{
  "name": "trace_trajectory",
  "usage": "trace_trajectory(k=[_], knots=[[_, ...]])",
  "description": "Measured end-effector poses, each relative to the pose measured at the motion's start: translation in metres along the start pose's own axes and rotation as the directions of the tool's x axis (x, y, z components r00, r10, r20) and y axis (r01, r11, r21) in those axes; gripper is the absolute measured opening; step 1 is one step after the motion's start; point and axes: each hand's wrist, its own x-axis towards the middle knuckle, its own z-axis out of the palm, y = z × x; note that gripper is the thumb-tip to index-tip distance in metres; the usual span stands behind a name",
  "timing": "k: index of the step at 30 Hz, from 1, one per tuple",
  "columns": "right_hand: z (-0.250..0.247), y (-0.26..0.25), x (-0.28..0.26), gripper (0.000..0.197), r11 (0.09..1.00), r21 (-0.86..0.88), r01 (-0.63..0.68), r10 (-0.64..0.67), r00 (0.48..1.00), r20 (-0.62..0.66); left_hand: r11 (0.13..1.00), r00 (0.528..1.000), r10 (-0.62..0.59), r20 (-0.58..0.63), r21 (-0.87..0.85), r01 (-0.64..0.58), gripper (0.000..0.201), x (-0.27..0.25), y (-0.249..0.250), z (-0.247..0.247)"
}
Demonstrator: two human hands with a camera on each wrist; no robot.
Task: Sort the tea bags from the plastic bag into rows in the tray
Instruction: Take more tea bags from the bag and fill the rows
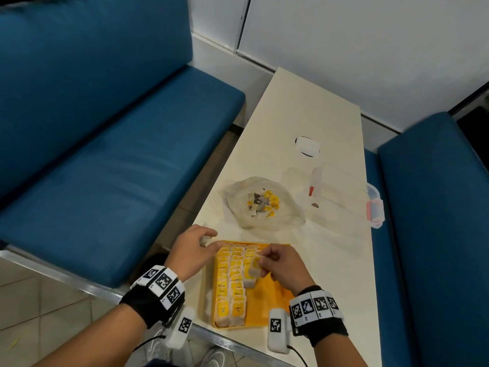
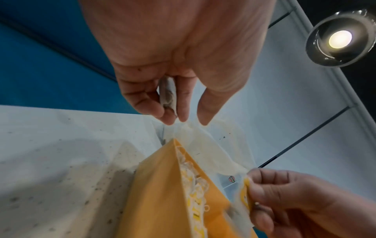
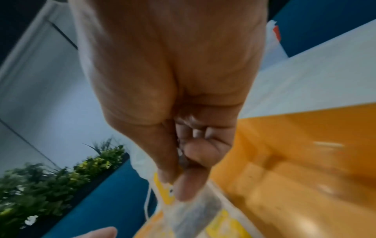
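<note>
An orange tray (image 1: 272, 308) lies at the near edge of the table, with rows of yellow-tagged tea bags (image 1: 230, 282) filling its left part. Beyond it sits a crumpled clear plastic bag (image 1: 280, 218) holding several more tea bags (image 1: 262, 202). My right hand (image 1: 267, 256) pinches a tea bag (image 3: 195, 214) by its yellow tag above the tray's third row. My left hand (image 1: 209, 239) hovers at the tray's far left corner, its fingers curled round a greyish tea bag (image 2: 167, 91). A thin string seems to run between the two hands.
A clear plastic box with pink latches (image 1: 374, 207) stands right of the bag. Further back on the table lies a small white object ringed in black (image 1: 308, 147). Blue benches (image 1: 105, 154) flank the narrow cream table (image 1: 304, 102) on both sides.
</note>
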Motion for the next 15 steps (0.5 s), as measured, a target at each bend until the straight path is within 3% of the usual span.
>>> trace_trajectory(k=[7,15], knots=[[0.013,0.030,-0.001,0.009,0.969,-0.208,-0.132,0.157,0.982,0.108,0.988,0.991,-0.082,0.101,0.137,0.068,0.053,-0.005,-0.015,0.009],[0.027,0.040,0.009,0.011,0.969,-0.189,-0.159,0.176,0.981,0.077,0.985,0.988,-0.105,0.112,0.150,0.088,0.052,-0.006,-0.020,0.014]])
